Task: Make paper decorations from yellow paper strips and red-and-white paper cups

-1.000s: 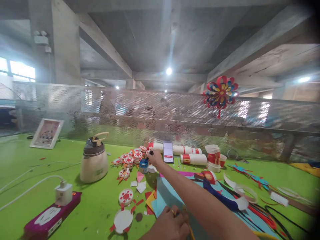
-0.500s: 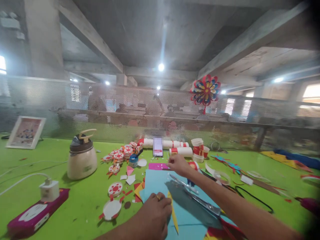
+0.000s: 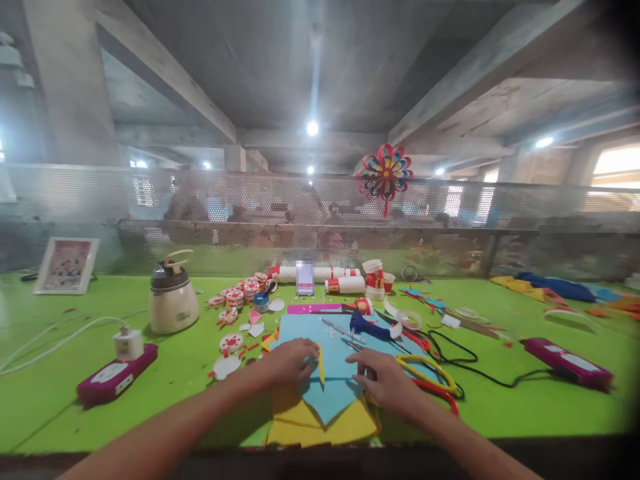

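My left hand point(image 3: 299, 360) has its fingers closed on a narrow yellow paper piece point(image 3: 321, 375), which points down toward me over the light blue paper point(image 3: 327, 397). To its right, my right hand point(image 3: 383, 377) hovers over the same sheet, fingers bent and apart, with nothing visible between them. Close behind and beside that hand lie scissors with yellow handles point(image 3: 435, 375) and red handles point(image 3: 443, 393); the hand partly hides them. Yellow paper point(image 3: 350, 430) sticks out beneath the blue sheet at the near edge.
White-and-red paper discs point(image 3: 231, 343) and scraps lie left, near a blue jar point(image 3: 261, 302). A kettle-like flask point(image 3: 173, 300) and purple power strip point(image 3: 117, 383) stand further left. Behind are a phone point(image 3: 305, 277) and paper cups point(image 3: 374, 279). A black cable point(image 3: 493, 381) runs right.
My right hand has drawn back toward me from the pink strip at the back of the blue paper. My left hand keeps the yellow piece. The view has shifted, showing more of the table's near edge.
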A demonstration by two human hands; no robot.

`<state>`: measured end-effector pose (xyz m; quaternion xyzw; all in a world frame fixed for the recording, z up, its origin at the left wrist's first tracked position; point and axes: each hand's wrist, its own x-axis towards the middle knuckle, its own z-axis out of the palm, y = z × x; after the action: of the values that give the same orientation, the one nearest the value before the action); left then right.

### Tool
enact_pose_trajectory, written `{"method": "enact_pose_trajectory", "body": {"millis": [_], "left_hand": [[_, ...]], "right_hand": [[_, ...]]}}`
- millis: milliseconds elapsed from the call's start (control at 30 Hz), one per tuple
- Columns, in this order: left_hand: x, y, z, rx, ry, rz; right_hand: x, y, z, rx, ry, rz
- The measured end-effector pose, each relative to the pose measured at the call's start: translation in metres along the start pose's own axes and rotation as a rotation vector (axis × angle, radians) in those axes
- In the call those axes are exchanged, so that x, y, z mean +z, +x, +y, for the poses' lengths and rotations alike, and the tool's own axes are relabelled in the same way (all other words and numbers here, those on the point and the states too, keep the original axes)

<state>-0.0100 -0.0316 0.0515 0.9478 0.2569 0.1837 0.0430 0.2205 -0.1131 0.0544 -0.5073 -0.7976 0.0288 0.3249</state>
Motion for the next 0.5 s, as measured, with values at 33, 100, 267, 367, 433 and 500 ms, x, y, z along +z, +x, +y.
{"method": "enact_pose_trajectory", "body": {"millis": [33,100,267,367,433,500], "left_hand": [[-0.001,0.000,-0.001,-0.040,-0.012,0.016],[-0.002,-0.001,-0.001,-0.120,-0.042,0.033],[0.000,-0.009,0.002,-0.314,-0.117,0.056],[0.002,-0.011,0.006,-0.383,-0.148,0.068],[0.004,-0.011,0.006,-0.410,-0.161,0.080],[0.008,-0.011,0.004,-0.423,-0.170,0.096]], "right_hand": [[-0.002,-0.003,-0.001,0.002,0.008,0.006],[-0.007,-0.011,-0.004,0.008,0.018,0.017],[-0.020,-0.030,-0.007,0.044,0.025,-0.004],[-0.021,-0.030,-0.009,0.043,0.007,-0.009],[-0.017,-0.022,-0.013,0.021,-0.011,-0.024],[-0.008,-0.009,-0.016,-0.007,-0.035,-0.056]]}}
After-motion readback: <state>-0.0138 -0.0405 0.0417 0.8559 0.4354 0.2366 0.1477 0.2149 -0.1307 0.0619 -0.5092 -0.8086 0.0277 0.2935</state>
